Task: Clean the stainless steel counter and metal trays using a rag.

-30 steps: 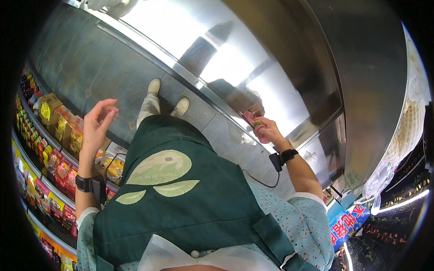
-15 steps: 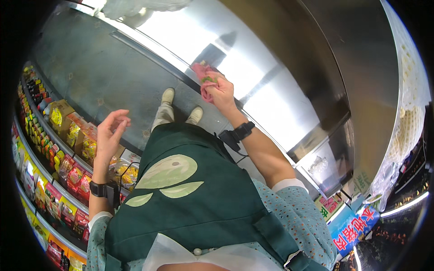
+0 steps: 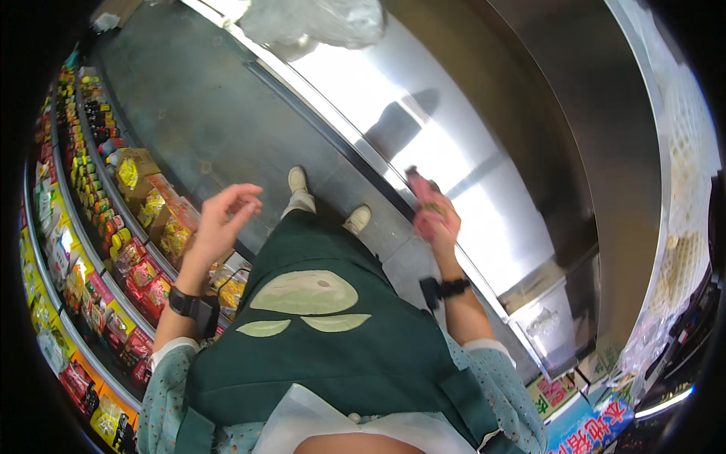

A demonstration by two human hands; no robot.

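Observation:
A pink cloth, bunched up with a bit of green showing, is gripped in my right hand. That hand is beside the front edge of the shiny steel counter, with one end of the cloth sticking out past the fingers. My left hand hangs in the air over the aisle, near the packed shelves. Its fingers are loosely bent and apart from one another, with nothing between them. Both wrists carry a black band with a small box on it.
Curved shelves of bottles and bright packets line the left, with cardboard boxes of yellow packets. A clear plastic bag lies at the counter's far end. A white tub stands on the right near a blue sign.
My right hand has drawn back toward me with the cloth, away from the counter's surface. The view has turned, so shelves and counter sit farther right. My left hand remains raised and empty.

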